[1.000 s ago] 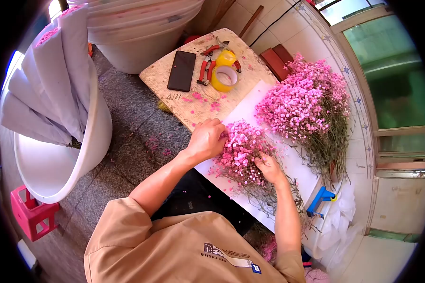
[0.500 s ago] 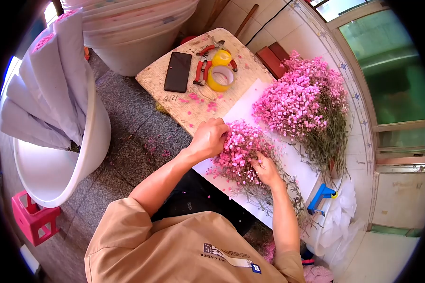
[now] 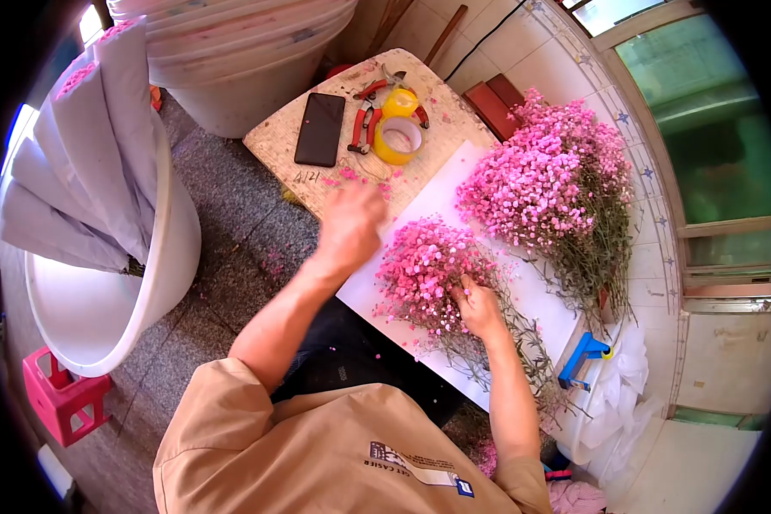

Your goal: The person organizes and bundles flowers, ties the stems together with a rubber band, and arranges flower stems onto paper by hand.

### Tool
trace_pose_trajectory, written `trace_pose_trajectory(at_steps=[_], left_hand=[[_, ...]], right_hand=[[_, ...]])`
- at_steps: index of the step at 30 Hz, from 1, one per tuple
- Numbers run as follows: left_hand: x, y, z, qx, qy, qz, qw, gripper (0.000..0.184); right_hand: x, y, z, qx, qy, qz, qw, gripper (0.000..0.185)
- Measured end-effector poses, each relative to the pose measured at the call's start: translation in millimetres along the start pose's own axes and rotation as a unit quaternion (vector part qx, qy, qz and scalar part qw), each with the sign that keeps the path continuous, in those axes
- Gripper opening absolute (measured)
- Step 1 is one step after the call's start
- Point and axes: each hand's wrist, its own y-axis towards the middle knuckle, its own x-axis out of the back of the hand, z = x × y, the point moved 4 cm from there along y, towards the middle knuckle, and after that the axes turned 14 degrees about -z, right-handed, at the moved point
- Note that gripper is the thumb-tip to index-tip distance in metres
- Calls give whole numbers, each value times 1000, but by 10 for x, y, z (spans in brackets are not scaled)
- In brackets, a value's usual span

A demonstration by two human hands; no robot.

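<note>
A bunch of pink baby's breath (image 3: 424,265) lies over a white sheet (image 3: 420,201), its thin green stems pointing to the lower right. My right hand (image 3: 480,308) is closed around it just below the blossoms, thumb on top. Off to the left of the blossoms, my left hand (image 3: 353,227) hovers by the sheet's edge, apart from the flowers. Motion smears its fingers, so I cannot make out whether it holds anything. Behind the bunch rests a larger pile of pink baby's breath (image 3: 544,180), untouched by either hand.
On the wooden table (image 3: 274,137) lie a black phone (image 3: 319,129), red-handled pruners (image 3: 364,127), tape rolls (image 3: 398,140) and loose petals. A blue tape dispenser (image 3: 584,360) is at the right. Wrapped bundles (image 3: 103,146) stand in a white tub (image 3: 180,223) near a pink stool (image 3: 64,396).
My left hand has moved left, away from the blossoms it was touching. My right hand keeps its grip, and the bunch has shifted slightly left.
</note>
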Motion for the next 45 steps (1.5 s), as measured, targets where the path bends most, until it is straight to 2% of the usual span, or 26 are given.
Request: trace_pose_trajectory(at_steps=[1, 3, 4, 5, 7, 9, 11, 13, 14, 16, 17, 19, 20, 21, 23, 24, 25, 27, 28, 32, 35, 37, 39, 41, 43, 45], left_hand=[[136, 58, 141, 0, 32, -49, 998, 10], [518, 192, 196, 33, 59, 6, 998, 7], [611, 136, 265, 33, 114, 100, 988, 7], [707, 17, 296, -1, 143, 154, 978, 11], [859, -66, 16, -110, 187, 156, 964, 29], [864, -59, -396, -78, 9, 237, 968, 43], [707, -183, -831, -118, -187, 212, 952, 43], [471, -288, -1239, -163, -264, 188, 932, 48], [303, -327, -1316, -165, -267, 187, 931, 48], [-55, -437, -1348, -170, -188, 157, 955, 54], [-190, -514, -1312, -177, -192, 157, 952, 54], [-417, -631, -1155, -133, -123, 191, 965, 61], [-450, -685, -1100, -128, -115, 205, 964, 62], [-410, -687, -1105, -140, -120, 204, 961, 62], [-336, -713, -1115, -151, -85, 228, 958, 64], [-347, -717, -1111, -162, -80, 225, 957, 64], [-403, -727, -1102, -179, -85, 227, 954, 64], [-556, -703, -1058, -185, -85, 225, 953, 64], [-597, -644, -1071, -192, -88, 227, 951, 62], [-721, -550, -1115, -229, -88, 238, 940, 58], [-632, -524, -1199, -237, -73, 250, 936, 58], [-612, -524, -1216, -235, -72, 254, 935, 59], [-610, -517, -1234, -232, -73, 268, 932, 60], [-595, -503, -1277, -228, -82, 264, 934, 58], [-606, -516, -1289, -233, -88, 254, 934, 57], [-609, -514, -1308, -230, -84, 258, 934, 56]], right_hand=[[6, 2, 10, 19, -3, -15, 1000, 47], [4, 1, -15, 15, 2, -17, 1000, 45], [-1, -3, -19, 11, 7, -18, 1000, 43], [-13, -9, -12, 12, 10, -18, 1000, 43], [8, 4, 65, 35, -9, -36, 999, 39], [17, 4, 122, 20, -39, 12, 999, 33], [61, -53, 190, 78, -35, -39, 996, 30], [60, -108, 200, 88, -35, -46, 994, 25], [50, -157, 218, 151, -37, -57, 986, 24], [75, -186, 207, 146, -89, 61, 983, 29], [95, -168, 202, 141, -91, 55, 984, 29], [156, -149, 188, 28, -31, 1, 999, 40], [280, -190, 209, 12, 4, 22, 1000, 53], [435, -227, 271, 7, 3, 9, 1000, 53], [786, -367, 401, 34, -40, -133, 990, 63], [887, -446, 388, -1, -66, -104, 992, 82], [883, -526, 349, -10, -65, -120, 991, 82], [596, -689, 269, 39, -183, -21, 982, 98], [355, -747, 138, 10, -191, 45, 981, 107], [105, -848, -5, -21, -209, -19, 978, 108], [438, -824, -39, -18, -137, -16, 990, 96], [906, -727, -194, 26, 140, -70, 987, 75], [1474, -592, -553, -20, 147, -204, 968, 45], [1956, -388, -1187, -94, 47, -298, 949, 27], [2316, -202, -1772, -154, -71, -327, 930, 18], [2420, -82, -2470, -163, -137, -364, 907, 18]])
